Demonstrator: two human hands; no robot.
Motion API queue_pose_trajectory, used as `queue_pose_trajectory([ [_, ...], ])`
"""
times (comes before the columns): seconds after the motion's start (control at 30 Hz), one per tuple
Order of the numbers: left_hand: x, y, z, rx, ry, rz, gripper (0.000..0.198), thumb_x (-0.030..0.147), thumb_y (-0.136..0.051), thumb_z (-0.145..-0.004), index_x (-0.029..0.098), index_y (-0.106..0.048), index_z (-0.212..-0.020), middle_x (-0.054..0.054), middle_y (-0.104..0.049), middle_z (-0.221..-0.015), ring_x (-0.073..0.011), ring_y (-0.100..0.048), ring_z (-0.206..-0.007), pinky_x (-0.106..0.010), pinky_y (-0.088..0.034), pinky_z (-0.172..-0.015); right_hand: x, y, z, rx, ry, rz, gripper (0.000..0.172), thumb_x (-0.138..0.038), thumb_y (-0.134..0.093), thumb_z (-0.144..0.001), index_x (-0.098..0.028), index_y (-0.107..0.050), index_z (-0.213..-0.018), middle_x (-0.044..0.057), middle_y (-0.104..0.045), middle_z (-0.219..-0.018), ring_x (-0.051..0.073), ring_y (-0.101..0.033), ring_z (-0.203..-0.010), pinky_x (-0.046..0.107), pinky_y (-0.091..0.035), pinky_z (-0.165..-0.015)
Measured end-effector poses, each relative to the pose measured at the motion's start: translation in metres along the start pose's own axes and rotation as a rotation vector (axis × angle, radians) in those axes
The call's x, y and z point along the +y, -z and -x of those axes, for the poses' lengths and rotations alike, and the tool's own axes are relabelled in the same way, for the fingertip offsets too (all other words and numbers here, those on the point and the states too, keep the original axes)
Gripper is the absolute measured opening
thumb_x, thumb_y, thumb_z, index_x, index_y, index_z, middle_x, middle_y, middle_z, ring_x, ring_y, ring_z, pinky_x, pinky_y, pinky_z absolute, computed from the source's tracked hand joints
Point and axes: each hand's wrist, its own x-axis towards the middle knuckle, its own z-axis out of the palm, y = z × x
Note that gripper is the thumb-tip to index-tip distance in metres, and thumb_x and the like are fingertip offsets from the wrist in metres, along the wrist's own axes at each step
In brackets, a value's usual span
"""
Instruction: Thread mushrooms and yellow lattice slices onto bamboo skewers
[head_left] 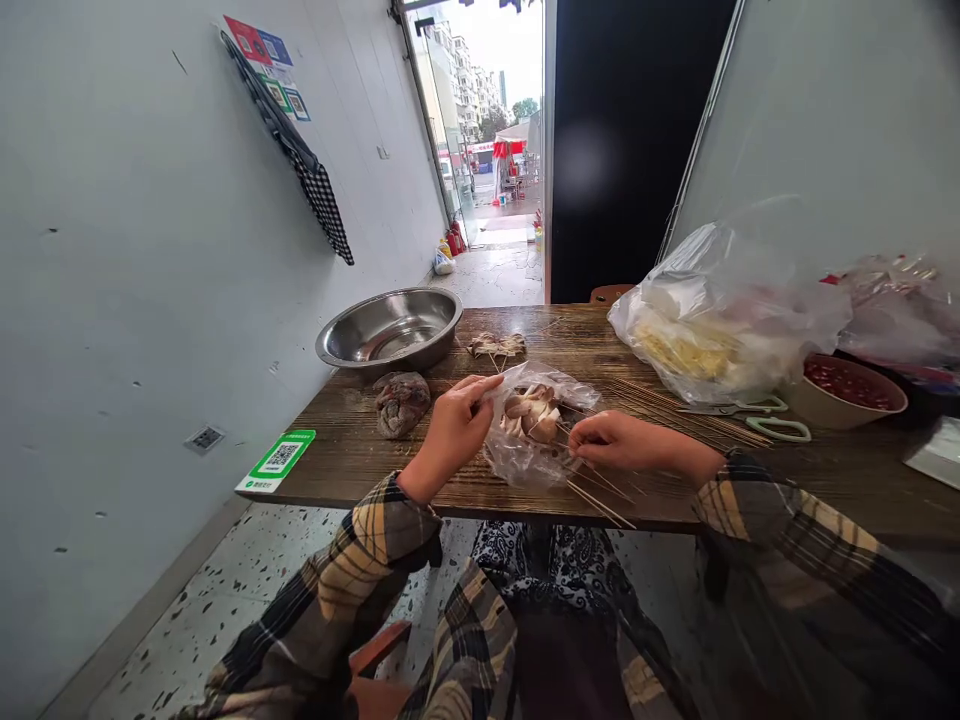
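Two hands meet over the surface (349, 465): the left hand (463, 420) pinches the plastic bag (529, 468), apparently keeping it open around the mushrooms (534, 414); the right hand (604, 438), nearly closed, is at the skewers (600, 504), its exact grip unclear. Scissors (739, 407) lie beyond, seemingly for easy reach.

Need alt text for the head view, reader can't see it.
A person's left hand touches clear plastic around what look like mushrooms, and the right hand is beside them, near thin skewers, at a dark wooden table. A metal basin stands at the far left; scissors and a filled plastic bag lie right.
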Motion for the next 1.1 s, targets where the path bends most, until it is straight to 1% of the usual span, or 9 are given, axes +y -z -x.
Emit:
queue_pose_trajectory([
  [0.17, 0.001, 0.0, -0.01, -0.086, 0.053, -0.168, 0.043, 0.019, -0.052, -0.084, 0.016, -0.061, -0.126, -0.009, -0.065, -0.106, -0.0185, -0.061, -0.088, -0.031, -0.049, -0.083, 0.008, -0.01, 0.004, 0.042, -0.016, 0.109, 0.025, -0.022, -0.048, -0.083, -0.014, -0.071, -0.086, 0.004, -0.068, -0.075, 0.015, -0.057, -0.067, 0.024, -0.039, -0.064],
  [0.3, 0.01, -0.002, -0.033, -0.196, 0.029, -0.41, 0.051, 0.031, -0.061, -0.081, 0.019, -0.056, -0.131, -0.013, -0.057, -0.12, -0.0246, -0.06, -0.099, -0.035, -0.048, -0.083, 0.0, -0.016, 0.012, 0.037, -0.066, 0.122, 0.027, -0.021, -0.047, -0.084, -0.016, -0.072, -0.091, 0.002, -0.066, -0.07, 0.014, -0.054, -0.062, 0.024, -0.037, -0.06],
  [0.43, 0.015, -0.008, -0.054, -0.421, -0.06, -0.589, 0.04, 0.015, -0.062, -0.077, 0.018, -0.063, -0.117, -0.015, -0.06, -0.114, -0.0268, -0.062, -0.097, -0.034, -0.047, -0.08, -0.011, -0.02, 0.017, 0.044, -0.101, 0.101, 0.027, -0.021, -0.047, -0.084, -0.016, -0.072, -0.091, 0.001, -0.065, -0.067, 0.013, -0.051, -0.06, 0.024, -0.036, -0.059],
  [0.53, 0.011, -0.014, -0.063, -0.5, -0.079, -0.63, 0.031, 0.002, -0.055, -0.076, 0.014, -0.068, -0.102, -0.016, -0.063, -0.105, -0.0273, -0.064, -0.095, -0.034, -0.047, -0.079, -0.014, -0.021, 0.018, 0.03, -0.101, 0.057, 0.029, -0.021, -0.045, -0.085, -0.015, -0.072, -0.094, 0.002, -0.065, -0.068, 0.013, -0.051, -0.06, 0.024, -0.037, -0.059],
  [0.7, 0.002, -0.016, -0.074, -0.405, 0.017, -0.679, 0.027, 0.008, -0.045, -0.083, 0.013, -0.07, -0.094, -0.017, -0.067, -0.099, -0.0274, -0.065, -0.094, -0.034, -0.045, -0.078, -0.01, -0.022, 0.018, 0.017, -0.107, 0.014, 0.03, -0.022, -0.043, -0.087, -0.012, -0.071, -0.092, 0.003, -0.065, -0.069, 0.012, -0.053, -0.06, 0.023, -0.037, -0.058],
  [0.8, -0.004, -0.015, -0.082, -0.264, 0.063, -0.542, 0.027, 0.02, -0.045, -0.087, 0.017, -0.07, -0.098, -0.012, -0.069, -0.096, -0.0236, -0.063, -0.088, -0.031, -0.043, -0.074, -0.011, -0.022, 0.016, 0.022, -0.103, -0.001, 0.03, -0.022, -0.044, -0.087, -0.012, -0.072, -0.091, 0.001, -0.064, -0.065, 0.012, -0.051, -0.057, 0.022, -0.035, -0.056],
  [0.87, -0.008, -0.016, -0.088, -0.203, 0.063, -0.408, 0.025, 0.025, -0.047, -0.087, 0.016, -0.071, -0.089, -0.008, -0.069, -0.083, -0.0197, -0.059, -0.077, -0.029, -0.04, -0.069, -0.013, -0.021, 0.013, 0.04, -0.083, -0.002, 0.03, -0.023, -0.046, -0.086, -0.013, -0.073, -0.093, 0.001, -0.064, -0.065, 0.012, -0.052, -0.058, 0.022, -0.036, -0.056],
  [1.0, -0.013, -0.022, -0.093, -0.15, 0.01, -0.235, 0.031, 0.031, -0.05, -0.087, 0.014, -0.065, -0.067, -0.003, -0.058, -0.06, -0.0143, -0.045, -0.06, -0.028, -0.031, -0.061, -0.008, -0.013, 0.002, 0.141, -0.053, 0.021, 0.031, -0.023, -0.047, -0.085, -0.013, -0.074, -0.096, 0.002, -0.069, -0.073, 0.013, -0.055, -0.064, 0.023, -0.038, -0.061],
  [1.1, -0.011, -0.023, -0.091, -0.134, -0.003, -0.193, 0.031, 0.032, -0.049, -0.087, 0.015, -0.063, -0.066, 0.0, -0.053, -0.058, -0.0132, -0.041, -0.058, -0.028, -0.028, -0.058, 0.005, -0.008, -0.007, 0.194, -0.058, 0.04, 0.031, -0.024, -0.049, -0.084, -0.013, -0.075, -0.095, 0.002, -0.069, -0.072, 0.013, -0.054, -0.063, 0.023, -0.038, -0.06],
])
